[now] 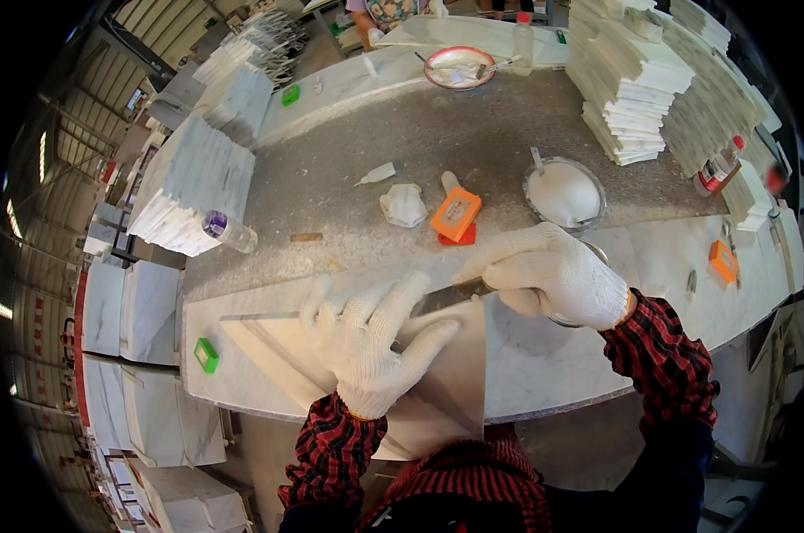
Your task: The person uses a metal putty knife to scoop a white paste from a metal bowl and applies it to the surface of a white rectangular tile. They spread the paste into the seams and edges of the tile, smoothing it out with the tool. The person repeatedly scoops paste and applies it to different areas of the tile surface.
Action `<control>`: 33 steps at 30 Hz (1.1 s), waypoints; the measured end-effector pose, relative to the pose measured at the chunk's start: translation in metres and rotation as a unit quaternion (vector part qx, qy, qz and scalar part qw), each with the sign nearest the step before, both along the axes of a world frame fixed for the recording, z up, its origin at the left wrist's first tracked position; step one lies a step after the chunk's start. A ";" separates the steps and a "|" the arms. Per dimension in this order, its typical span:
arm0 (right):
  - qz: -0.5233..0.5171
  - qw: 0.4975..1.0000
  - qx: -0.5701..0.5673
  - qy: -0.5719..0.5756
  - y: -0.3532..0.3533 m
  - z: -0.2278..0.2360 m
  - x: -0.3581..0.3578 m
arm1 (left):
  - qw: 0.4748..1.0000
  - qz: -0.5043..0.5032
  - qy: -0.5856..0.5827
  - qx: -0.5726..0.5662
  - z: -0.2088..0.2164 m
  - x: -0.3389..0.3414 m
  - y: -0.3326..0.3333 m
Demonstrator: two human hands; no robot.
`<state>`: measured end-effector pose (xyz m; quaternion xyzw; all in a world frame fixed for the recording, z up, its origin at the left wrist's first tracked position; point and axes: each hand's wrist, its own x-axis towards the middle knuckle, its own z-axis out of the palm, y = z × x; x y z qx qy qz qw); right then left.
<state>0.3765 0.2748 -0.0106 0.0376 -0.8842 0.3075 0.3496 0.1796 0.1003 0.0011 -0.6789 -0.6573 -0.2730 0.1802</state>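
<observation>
My left hand (366, 342), in a white knit glove, lies with its fingers spread across the long straight edge of a pale marble slab (451, 355). That slab sticks out over the table's near edge toward my body. My right hand (553, 275), gloved too, is closed on a putty knife (439, 300). The knife's flat blade points left along the slab's edge, close to my left fingertips. My glove covers most of its handle. A round metal rim (597, 251) shows behind my right hand; what it belongs to is mostly hidden.
A bowl of white powder (562, 191) and an orange box (456, 215) stand beyond my hands. Marble stacks rise at left (193, 186) and right (628, 93). A plastic bottle (233, 233) lies at left. Across the table, a person (389, 13) is partly in view.
</observation>
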 end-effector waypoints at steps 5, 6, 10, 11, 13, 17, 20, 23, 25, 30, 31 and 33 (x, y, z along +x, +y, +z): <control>0.001 0.990 -0.126 -0.067 -0.005 0.003 0.006 | 0.999 0.026 0.016 0.018 -0.002 0.000 0.001; 0.002 0.993 -0.112 -0.046 -0.003 -0.001 0.006 | 0.999 0.023 0.008 0.024 -0.003 0.000 0.002; -0.029 0.985 -0.160 -0.049 -0.002 -0.006 0.010 | 0.999 0.022 -0.006 0.023 -0.007 0.000 0.001; -0.038 0.973 -0.221 -0.063 -0.004 -0.007 0.013 | 1.000 0.025 -0.005 0.018 -0.008 -0.001 0.000; -0.048 0.897 -0.427 -0.099 -0.016 0.001 0.019 | 0.999 0.014 -0.034 0.009 -0.009 -0.003 -0.002; -0.119 0.779 -0.614 -0.046 -0.054 0.023 0.024 | 0.999 0.006 -0.033 0.007 -0.019 -0.013 -0.005; -0.189 0.806 -0.560 0.012 -0.099 0.021 0.021 | 0.993 -0.050 -0.104 0.021 -0.019 -0.015 -0.003; -0.207 0.889 -0.403 0.064 -0.133 -0.002 0.004 | 0.996 -0.048 -0.075 0.025 -0.012 -0.015 -0.001; -0.263 0.938 -0.211 0.074 -0.141 -0.012 -0.015 | 0.998 -0.029 -0.062 0.014 -0.012 -0.017 -0.001; -0.249 0.866 -0.382 0.203 -0.148 -0.010 -0.005 | 0.999 -0.025 -0.040 0.021 -0.009 -0.007 0.006; -0.288 0.831 -0.425 0.215 -0.146 -0.004 0.001 | 0.999 -0.027 -0.037 0.022 -0.010 -0.007 0.004; -0.366 0.748 -0.502 0.233 -0.139 -0.001 0.022 | 0.999 -0.024 -0.036 0.018 -0.008 -0.008 -0.001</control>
